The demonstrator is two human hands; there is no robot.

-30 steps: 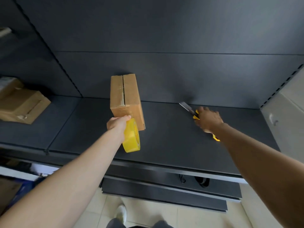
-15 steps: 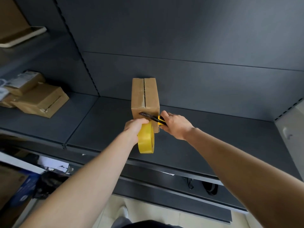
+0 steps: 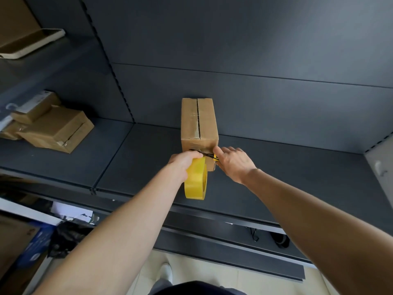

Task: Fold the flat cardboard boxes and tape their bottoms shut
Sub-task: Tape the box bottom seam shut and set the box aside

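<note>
A folded brown cardboard box (image 3: 198, 121) stands on the dark shelf (image 3: 276, 167), its flap seam facing up with clear tape along it. My left hand (image 3: 184, 161) grips a yellow tape roll (image 3: 196, 180) just in front of the box's near face. My right hand (image 3: 232, 161) holds a yellow-handled utility knife (image 3: 205, 154). Its dark blade lies across the near face of the box, pointing left toward my left hand's fingers. The knife handle is mostly hidden in my palm.
Several other cardboard boxes (image 3: 55, 128) lie stacked at the shelf's left. A flat tray-like object (image 3: 29, 43) sits on an upper shelf at top left. Below the shelf edge are a black bag (image 3: 68, 237), papers and a tiled floor.
My right hand left the shelf at the right with the knife and brought its blade to the box's near face. The left hand kept the roll by the box.
</note>
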